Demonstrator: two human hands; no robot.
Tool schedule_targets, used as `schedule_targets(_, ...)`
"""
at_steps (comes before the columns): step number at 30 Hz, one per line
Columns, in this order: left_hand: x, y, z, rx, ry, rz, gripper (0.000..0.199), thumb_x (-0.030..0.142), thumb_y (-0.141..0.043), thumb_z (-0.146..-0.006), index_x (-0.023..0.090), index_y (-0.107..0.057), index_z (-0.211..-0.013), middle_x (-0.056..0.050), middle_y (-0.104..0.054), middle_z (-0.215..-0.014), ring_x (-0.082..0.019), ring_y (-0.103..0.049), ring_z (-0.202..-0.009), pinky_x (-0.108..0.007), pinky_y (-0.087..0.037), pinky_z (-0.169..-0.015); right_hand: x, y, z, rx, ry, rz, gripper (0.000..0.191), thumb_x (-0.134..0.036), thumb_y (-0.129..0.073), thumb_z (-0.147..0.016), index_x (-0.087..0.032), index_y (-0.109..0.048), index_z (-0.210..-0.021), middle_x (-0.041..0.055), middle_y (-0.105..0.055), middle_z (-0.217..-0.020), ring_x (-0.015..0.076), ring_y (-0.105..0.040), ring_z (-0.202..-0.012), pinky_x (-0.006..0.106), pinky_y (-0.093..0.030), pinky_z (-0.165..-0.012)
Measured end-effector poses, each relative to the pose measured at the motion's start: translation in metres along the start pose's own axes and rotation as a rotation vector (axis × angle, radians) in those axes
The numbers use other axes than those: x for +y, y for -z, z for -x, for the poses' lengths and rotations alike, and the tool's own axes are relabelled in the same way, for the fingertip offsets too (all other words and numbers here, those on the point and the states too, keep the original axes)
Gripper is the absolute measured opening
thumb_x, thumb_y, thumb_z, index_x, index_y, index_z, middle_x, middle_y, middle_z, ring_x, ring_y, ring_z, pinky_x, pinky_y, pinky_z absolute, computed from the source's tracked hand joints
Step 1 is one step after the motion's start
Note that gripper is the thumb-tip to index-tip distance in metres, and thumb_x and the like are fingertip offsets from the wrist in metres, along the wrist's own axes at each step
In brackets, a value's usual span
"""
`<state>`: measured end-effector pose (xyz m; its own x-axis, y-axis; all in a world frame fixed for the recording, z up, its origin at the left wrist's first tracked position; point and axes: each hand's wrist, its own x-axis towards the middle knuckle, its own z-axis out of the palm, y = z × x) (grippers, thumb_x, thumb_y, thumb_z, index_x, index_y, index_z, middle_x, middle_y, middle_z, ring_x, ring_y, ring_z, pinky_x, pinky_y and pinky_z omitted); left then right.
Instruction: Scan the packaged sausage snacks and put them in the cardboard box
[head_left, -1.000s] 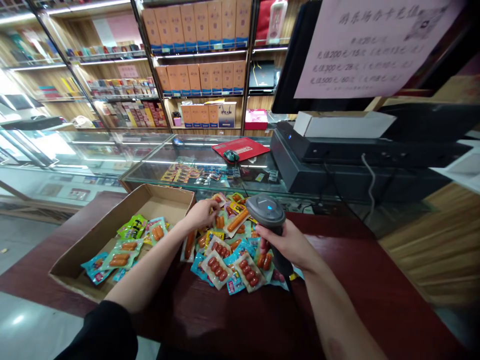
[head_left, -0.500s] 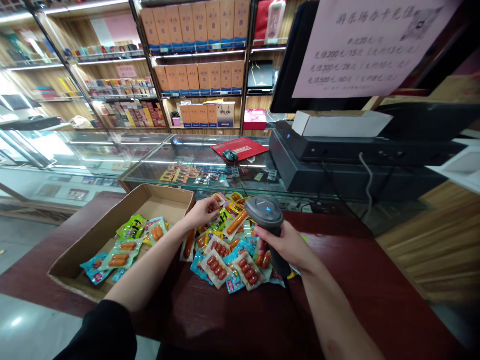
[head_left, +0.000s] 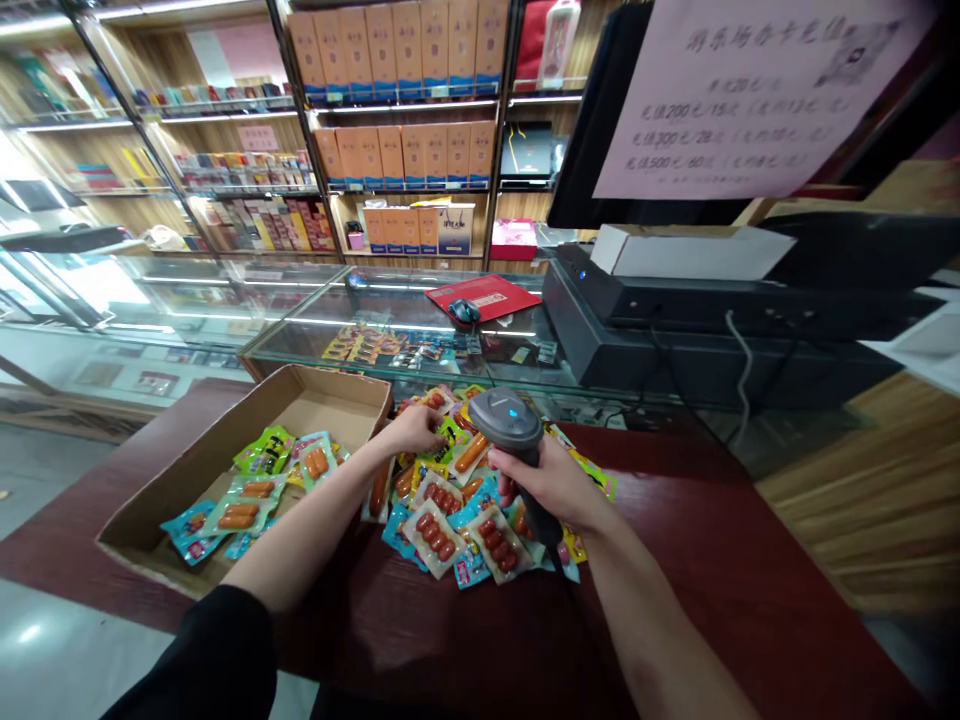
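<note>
My right hand (head_left: 551,480) is wrapped around the handle of a dark grey barcode scanner (head_left: 507,415), whose head shows a small blue light. Its cable hangs down towards the table's near side. My left hand (head_left: 414,430) has its fingers curled at the back of a heap of packets, closed on a clear sausage packet (head_left: 435,400); the exact grip is partly hidden. Spread below both hands are several snack sausage packets, among them a four-sausage packet (head_left: 433,538), another similar packet (head_left: 498,543) and a single long sausage packet (head_left: 471,455).
An open cardboard box (head_left: 150,500) on the left holds several sausage packets. Behind the dark red table (head_left: 675,560) stands a glass display case (head_left: 300,340) with a mouse (head_left: 465,312) on a red mat (head_left: 506,295). A monitor (head_left: 585,130) and black equipment (head_left: 637,345) stand at right.
The scanner in my right hand has moved left, closer to my left hand, uncovering packets at the right of the heap. My left hand has lowered slightly and its fingers now point down.
</note>
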<state>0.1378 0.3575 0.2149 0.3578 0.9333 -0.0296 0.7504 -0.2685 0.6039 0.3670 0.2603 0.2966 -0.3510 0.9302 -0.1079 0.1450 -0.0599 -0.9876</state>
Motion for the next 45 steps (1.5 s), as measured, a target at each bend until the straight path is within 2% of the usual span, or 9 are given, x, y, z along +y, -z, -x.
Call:
schedule_targets(3,-0.008,0.006,-0.001,0.114,0.126,0.29,0.028,0.036,-0.075,-0.064,0.016,-0.056,-0.058,0.005,-0.05,-0.051,-0.01,-0.048,-0.05,-0.022,-0.036,-0.05,-0.01,-0.003,-0.003,0.016,0.051,0.02,0.022,-0.041,-0.067,-0.076,-0.021,-0.056,-0.072,-0.0019,-0.06,-0.052,0.0147,-0.058,-0.045,0.029,-0.05,-0.049)
schedule_targets(7,-0.014,0.019,-0.003,0.281,0.307,0.912,0.033,0.029,-0.082,-0.061,0.015,-0.051,-0.063,0.004,-0.057,-0.057,-0.009,-0.057,-0.053,-0.022,-0.049,-0.057,-0.006,-0.005,-0.007,0.014,0.044,0.025,0.022,-0.041,-0.067,-0.077,-0.022,-0.057,-0.073,-0.0013,-0.06,-0.052,0.0159,-0.059,-0.045,0.029,-0.049,-0.048)
schedule_targets(10,-0.011,0.023,-0.004,0.361,0.321,1.274,0.037,0.018,-0.081,-0.064,0.015,-0.045,-0.061,0.0,-0.063,-0.065,-0.011,-0.065,-0.064,-0.025,-0.055,-0.07,0.007,-0.009,-0.012,-0.014,-0.006,0.009,0.023,-0.041,-0.069,-0.076,-0.022,-0.055,-0.074,-0.0019,-0.06,-0.052,0.0159,-0.058,-0.044,0.029,-0.048,-0.046)
schedule_targets(13,-0.009,0.022,-0.005,0.353,0.327,1.424,0.031,0.004,-0.078,-0.064,0.013,-0.048,-0.062,-0.004,-0.068,-0.073,-0.014,-0.069,-0.073,-0.028,-0.057,-0.076,0.02,-0.016,-0.018,-0.036,-0.042,-0.007,0.025,-0.04,-0.07,-0.074,-0.022,-0.053,-0.074,-0.0031,-0.059,-0.05,0.0155,-0.058,-0.043,0.029,-0.048,-0.045)
schedule_targets(18,-0.01,0.02,-0.005,0.281,0.304,1.446,0.021,-0.003,-0.071,-0.066,0.008,-0.064,-0.082,-0.01,-0.072,-0.086,-0.02,-0.071,-0.084,-0.032,-0.057,-0.083,0.029,-0.022,-0.023,-0.068,-0.054,0.032,0.025,-0.04,-0.07,-0.075,-0.022,-0.052,-0.075,-0.0045,-0.057,-0.048,0.0146,-0.057,-0.041,0.027,-0.046,-0.043)
schedule_targets(28,-0.01,0.021,-0.001,0.244,0.242,1.392,0.025,0.002,-0.075,-0.063,0.006,-0.069,-0.087,-0.014,-0.073,-0.09,-0.024,-0.07,-0.09,-0.035,-0.056,-0.084,0.031,-0.021,-0.024,-0.076,-0.027,0.03,0.022,-0.039,-0.068,-0.077,-0.022,-0.055,-0.073,-0.004,-0.057,-0.047,0.0149,-0.056,-0.041,0.028,-0.048,-0.045)
schedule_targets(36,0.0,0.027,0.0,0.267,0.252,1.38,0.023,0.0,-0.074,-0.064,0.004,-0.07,-0.087,-0.013,-0.073,-0.087,-0.02,-0.071,-0.08,-0.032,-0.056,-0.082,0.024,-0.023,-0.019,-0.052,-0.049,0.009,0.022,-0.038,-0.069,-0.076,-0.022,-0.054,-0.075,-0.004,-0.059,-0.049,0.0144,-0.057,-0.041,0.026,-0.047,-0.043)
schedule_targets(41,0.006,0.046,0.006,0.315,0.225,1.372,0.021,0.001,-0.073,-0.067,0.006,-0.069,-0.086,-0.013,-0.073,-0.09,-0.019,-0.07,-0.08,-0.034,-0.056,-0.083,0.015,-0.023,-0.012,-0.042,-0.032,0.046,0.024,-0.04,-0.068,-0.077,-0.021,-0.056,-0.071,-0.0015,-0.06,-0.049,0.0152,-0.058,-0.042,0.028,-0.048,-0.046)
schedule_targets(45,-0.006,0.082,0.034,0.431,0.212,1.323,0.02,0.001,-0.072,-0.067,0.007,-0.067,-0.086,-0.012,-0.072,-0.092,-0.018,-0.07,-0.08,-0.034,-0.056,-0.085,0.013,-0.025,-0.01,-0.104,0.006,0.062,0.029,-0.046,-0.069,-0.075,-0.02,-0.057,-0.066,0.0002,-0.06,-0.049,0.0168,-0.059,-0.042,0.029,-0.047,-0.046)
